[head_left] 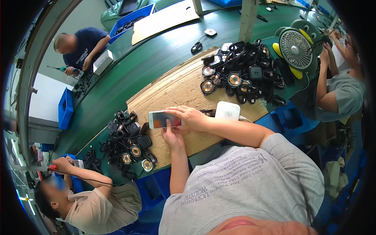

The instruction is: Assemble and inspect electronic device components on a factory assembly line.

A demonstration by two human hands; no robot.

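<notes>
A white-framed smartphone (157,120) is held level over the cardboard sheet (172,98). My left hand (171,135) grips it from the near side, with the thumb on the screen. My right hand (190,118) is closed over the phone's right end, and its fingers reach along the far edge. A white rounded-square device (228,111) with a light cable lies beside my right forearm. Left of the phone is a pile of black-cabled pads (133,135), some showing round copper coils. A bigger pile of the same kind (244,74) sits at the far right of the cardboard.
A green conveyor belt (164,64) runs beyond the cardboard, carrying a cabled white pad (210,32). A cartoon-shaped fan (295,49) stands right. Co-workers sit left and right; another across the belt holds a tool (62,69). Blue bins (65,109) stand nearby.
</notes>
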